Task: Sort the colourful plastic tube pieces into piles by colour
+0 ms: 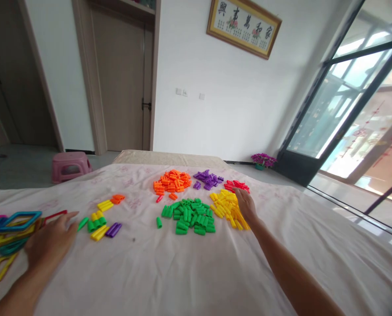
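Observation:
My left hand (52,239) is over the cloth at the left with its fingers apart, between the colored frame shapes (21,221) and a green piece (83,224). Out at the right, my right hand (246,204) reaches to the edge of the yellow pile (227,208), its fingertips by the red pile (237,186); what they hold, if anything, is hidden. Near the middle lie a green pile (192,215), an orange pile (172,181) and a purple pile (209,179). Small yellow pieces (99,233) and purple pieces (113,230) lie right of my left hand.
A pale cloth (133,272) with wrinkles covers the broad surface. Beyond its left far edge stands a pink stool (71,166). Purple flowers (263,160) stand on the floor near the glass door (340,101).

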Available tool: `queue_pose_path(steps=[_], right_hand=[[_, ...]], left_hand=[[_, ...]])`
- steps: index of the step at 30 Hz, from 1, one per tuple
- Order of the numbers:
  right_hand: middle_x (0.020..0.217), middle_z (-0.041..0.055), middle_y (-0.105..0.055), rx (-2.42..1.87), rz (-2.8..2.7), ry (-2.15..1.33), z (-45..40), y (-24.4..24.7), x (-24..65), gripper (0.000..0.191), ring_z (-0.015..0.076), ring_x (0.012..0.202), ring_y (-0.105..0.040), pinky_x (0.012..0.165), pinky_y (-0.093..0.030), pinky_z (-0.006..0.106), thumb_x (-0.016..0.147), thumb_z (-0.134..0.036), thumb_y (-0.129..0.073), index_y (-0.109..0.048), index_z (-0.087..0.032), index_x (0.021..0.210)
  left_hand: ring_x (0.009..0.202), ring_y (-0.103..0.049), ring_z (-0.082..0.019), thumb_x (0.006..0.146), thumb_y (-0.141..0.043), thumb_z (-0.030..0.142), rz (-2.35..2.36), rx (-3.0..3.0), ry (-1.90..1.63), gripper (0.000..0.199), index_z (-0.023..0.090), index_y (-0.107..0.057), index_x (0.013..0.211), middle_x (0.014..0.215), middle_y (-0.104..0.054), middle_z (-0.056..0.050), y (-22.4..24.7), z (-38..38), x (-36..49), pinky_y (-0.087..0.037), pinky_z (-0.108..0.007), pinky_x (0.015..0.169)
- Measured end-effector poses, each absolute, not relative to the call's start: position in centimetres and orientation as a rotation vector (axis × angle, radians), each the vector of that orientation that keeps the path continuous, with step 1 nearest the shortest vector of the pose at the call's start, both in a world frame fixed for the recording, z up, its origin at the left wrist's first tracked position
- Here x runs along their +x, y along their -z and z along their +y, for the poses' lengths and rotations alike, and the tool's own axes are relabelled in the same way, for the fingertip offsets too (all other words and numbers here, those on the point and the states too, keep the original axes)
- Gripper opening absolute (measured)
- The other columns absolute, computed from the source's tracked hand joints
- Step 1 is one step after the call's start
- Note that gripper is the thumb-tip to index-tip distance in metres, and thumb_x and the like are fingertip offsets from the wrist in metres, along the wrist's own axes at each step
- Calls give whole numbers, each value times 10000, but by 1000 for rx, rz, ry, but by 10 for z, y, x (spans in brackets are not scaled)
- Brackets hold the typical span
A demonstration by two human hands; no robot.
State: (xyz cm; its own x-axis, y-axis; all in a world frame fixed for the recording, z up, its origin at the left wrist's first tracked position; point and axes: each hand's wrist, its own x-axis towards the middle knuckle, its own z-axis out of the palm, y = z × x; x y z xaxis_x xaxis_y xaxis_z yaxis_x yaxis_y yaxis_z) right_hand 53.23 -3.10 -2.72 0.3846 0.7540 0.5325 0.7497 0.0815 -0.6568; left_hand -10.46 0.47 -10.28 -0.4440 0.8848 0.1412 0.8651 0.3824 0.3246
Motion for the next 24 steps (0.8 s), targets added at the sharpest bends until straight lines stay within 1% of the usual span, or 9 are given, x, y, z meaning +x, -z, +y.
queue_pose_path(steps=[4,6,7,8,11,13,16,21,24], right_hand=[[1167,105,-722,-1375,-1517,-187,-51,18,428,452,262,1128,-638,1043,-461,432,959,-532,-459,-731,-203,1108],[1118,88,-730,-1299,-1595,-368,-62,24,376,397,249,1081,-654,1000,-493,415,955,-497,-497,-734,-209,1091],[1103,81,-731,-1274,-1640,-470,-66,30,352,376,241,1051,-663,969,-511,406,955,-471,-504,-733,-208,1094],[1087,76,-731,-1261,-1680,-561,-69,36,330,356,233,1010,-672,927,-530,397,949,-440,-515,-729,-206,1111],[1110,77,-728,-1243,-1786,-710,-73,61,276,330,223,995,-675,900,-539,388,920,-319,-546,-705,-199,1184],[1118,86,-729,-1252,-1869,-675,-74,75,251,316,228,1024,-671,934,-524,396,898,-237,-558,-709,-188,1171],[1108,84,-736,-1217,-2037,-519,-79,84,230,295,236,1082,-652,1011,-478,411,854,-128,-572,-726,-182,1099],[1106,66,-745,-1144,-2102,-396,-90,82,226,308,220,1084,-649,1017,-471,388,825,-61,-579,-724,-188,1065],[1087,57,-752,-1092,-2079,-399,-90,84,228,289,212,1074,-658,1008,-477,384,819,-57,-589,-739,-202,1018]], left_hand=[[1189,-609,-301,974,-392,324,2522,1857,-631,446,222,-648,1325,1271,-705,-137,93,-11,-86,-397,-463,1016],[1264,-562,-299,968,-374,248,2576,1951,-717,428,217,-679,1267,1256,-709,-127,95,-14,-80,-273,-554,1133],[1302,-535,-298,966,-372,238,2564,2022,-752,428,210,-682,1258,1272,-703,-119,97,-14,-77,-222,-565,1169],[1319,-523,-294,968,-368,245,2510,2100,-764,438,187,-670,1279,1294,-692,-125,99,-13,-76,-224,-542,1184],[1363,-501,-262,998,-333,332,2276,2205,-798,515,132,-572,1408,1416,-612,-157,105,-6,-71,-346,-410,1148],[1405,-466,-255,1013,-301,395,2184,2172,-810,570,127,-495,1477,1489,-546,-170,107,0,-68,-366,-404,1139],[1462,-396,-277,1011,-299,455,2104,2107,-785,606,152,-440,1516,1552,-483,-159,107,8,-60,-298,-483,1183],[1435,-441,-239,1001,-278,484,1824,2043,-859,619,160,-463,1496,1541,-503,-140,99,30,-49,-314,-401,1188],[1487,-363,-262,979,-317,473,1804,2007,-897,632,128,-464,1488,1582,-444,-159,92,53,-49,-262,-425,1220]])
